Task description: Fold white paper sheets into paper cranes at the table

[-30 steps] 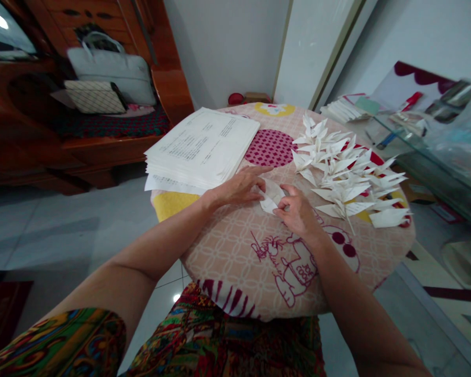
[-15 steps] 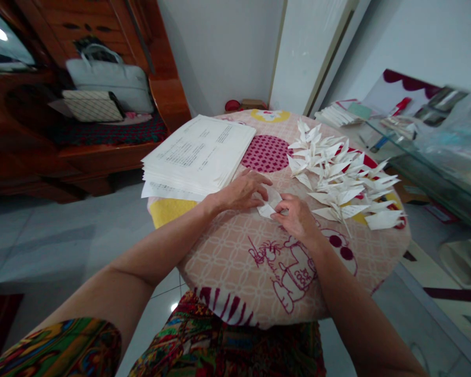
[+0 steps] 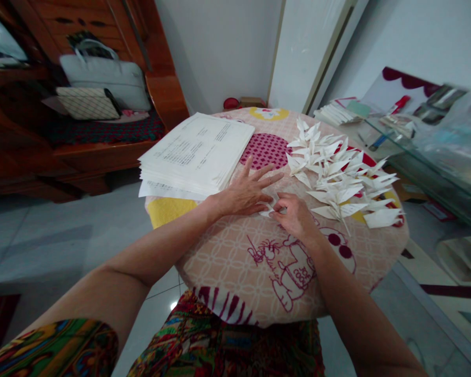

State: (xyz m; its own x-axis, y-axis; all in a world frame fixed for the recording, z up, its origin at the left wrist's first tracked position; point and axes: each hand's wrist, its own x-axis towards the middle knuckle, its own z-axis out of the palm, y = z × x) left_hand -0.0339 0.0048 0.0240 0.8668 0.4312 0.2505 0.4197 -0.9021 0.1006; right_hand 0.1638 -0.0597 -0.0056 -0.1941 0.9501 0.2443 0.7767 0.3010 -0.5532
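A small folded piece of white paper lies on the cloth-covered round table, mostly hidden by my hands. My left hand rests over its left part with the fingers spread. On the other side, my right hand pinches the paper's right edge between thumb and fingers. Several folded paper cranes with pointed wings crowd the table to the right of my hands. Beyond my left wrist is a thick stack of printed sheets.
A glass-topped cabinet with papers, a pen and a plastic bag stands close on the right. At the left is a carved wooden bench holding a grey handbag and a checked pouch. A wall rises behind the table.
My left hand has opened out from curled fingers to a flat spread and now covers more of the paper. The right hand keeps its pinch in nearly the same place.
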